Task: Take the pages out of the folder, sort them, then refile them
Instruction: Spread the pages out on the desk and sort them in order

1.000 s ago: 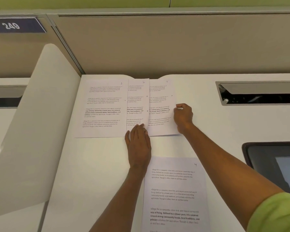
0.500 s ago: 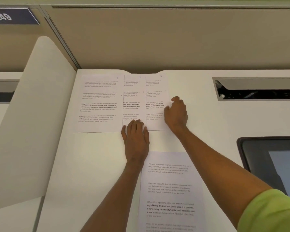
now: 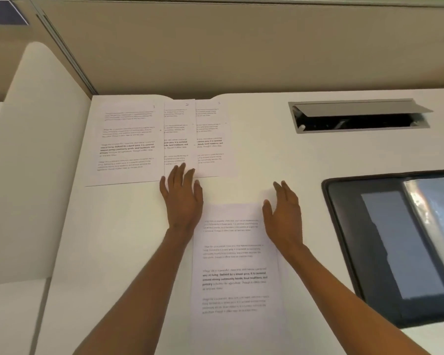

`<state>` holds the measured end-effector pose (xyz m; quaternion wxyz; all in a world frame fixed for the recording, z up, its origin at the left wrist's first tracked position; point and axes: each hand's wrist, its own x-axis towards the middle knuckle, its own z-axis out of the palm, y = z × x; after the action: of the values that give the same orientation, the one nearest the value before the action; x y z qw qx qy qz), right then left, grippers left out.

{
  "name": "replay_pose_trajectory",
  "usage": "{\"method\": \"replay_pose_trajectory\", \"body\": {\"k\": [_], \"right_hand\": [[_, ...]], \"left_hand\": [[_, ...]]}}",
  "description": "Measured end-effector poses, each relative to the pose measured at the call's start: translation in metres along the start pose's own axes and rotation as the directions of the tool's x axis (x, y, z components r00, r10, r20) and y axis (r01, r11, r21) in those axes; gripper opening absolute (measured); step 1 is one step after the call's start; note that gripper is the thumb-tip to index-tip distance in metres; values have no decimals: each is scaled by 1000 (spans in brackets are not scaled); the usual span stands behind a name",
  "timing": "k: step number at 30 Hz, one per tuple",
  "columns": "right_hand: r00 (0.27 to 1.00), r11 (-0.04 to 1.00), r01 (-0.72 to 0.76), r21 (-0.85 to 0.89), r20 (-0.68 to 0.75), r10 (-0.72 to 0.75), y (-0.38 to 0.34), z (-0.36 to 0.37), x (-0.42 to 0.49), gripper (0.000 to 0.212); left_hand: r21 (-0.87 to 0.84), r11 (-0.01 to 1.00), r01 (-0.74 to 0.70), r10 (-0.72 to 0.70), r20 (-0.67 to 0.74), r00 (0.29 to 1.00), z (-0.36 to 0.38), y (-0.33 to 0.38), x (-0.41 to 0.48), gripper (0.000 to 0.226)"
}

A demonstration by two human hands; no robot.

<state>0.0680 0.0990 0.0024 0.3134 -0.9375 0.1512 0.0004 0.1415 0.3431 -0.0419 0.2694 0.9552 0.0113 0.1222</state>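
Three printed pages lie overlapped in a row at the back of the white desk: a left page (image 3: 128, 139), a middle page (image 3: 179, 135) and a right page (image 3: 212, 139). My left hand (image 3: 182, 198) lies flat with straight fingers, its fingertips on the bottom edge of the middle page. A fourth page (image 3: 235, 265) lies nearer to me. My right hand (image 3: 283, 216) is open with straight fingers at the upper right corner of that page and holds nothing. A dark folder (image 3: 395, 247) with a clear sleeve lies open at the right.
A white curved divider panel (image 3: 34, 160) stands along the desk's left side. A beige partition wall (image 3: 241, 52) closes the back. An open cable slot (image 3: 356, 119) sits in the desk at the back right.
My right hand has left the right page of the row and drawn back toward me, to the top right corner of the near page. My left hand has stayed on the middle page.
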Motion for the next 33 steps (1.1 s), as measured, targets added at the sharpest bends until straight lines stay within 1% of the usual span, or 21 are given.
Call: {"method": "replay_pose_trajectory", "body": {"k": [2,5,9,13,17,20,23,27,30,33], "right_hand": [[999,999,-28,-25,23,28,23,-8,-37,58],[997,998,-51,-46,64,53,44,-10,-84,60],[994,997,-70,-40,81,73,50,-8,-132,62],[992,996,-82,-19,96,83,43,-5,-157,59],[975,981,-176,80,148,162,37,-3,-162,54],[956,944,-272,188,163,244,33,-7,-154,40],[934,904,-345,254,187,304,35,-12,-145,32],[931,894,-358,267,174,321,39,-20,-142,23],[947,921,-315,229,142,288,41,-29,-146,15],[958,928,-285,239,108,266,41,-44,-145,8]], "left_hand": [[-13,1000,-27,27,32,999,-10,4,-26,42],[6,996,-94,93,121,988,-19,5,-71,49],[41,987,-156,142,239,961,-28,8,-130,57],[111,975,-194,152,304,940,-26,15,-176,59],[174,966,-189,126,318,940,-21,19,-193,59],[169,972,-164,105,312,944,-20,20,-195,59],[161,975,-152,96,315,944,-19,21,-197,58],[158,977,-145,91,310,946,-20,22,-197,58],[161,980,-118,67,291,954,-20,26,-195,59],[138,986,-98,59,258,964,-19,35,-184,59]]}}
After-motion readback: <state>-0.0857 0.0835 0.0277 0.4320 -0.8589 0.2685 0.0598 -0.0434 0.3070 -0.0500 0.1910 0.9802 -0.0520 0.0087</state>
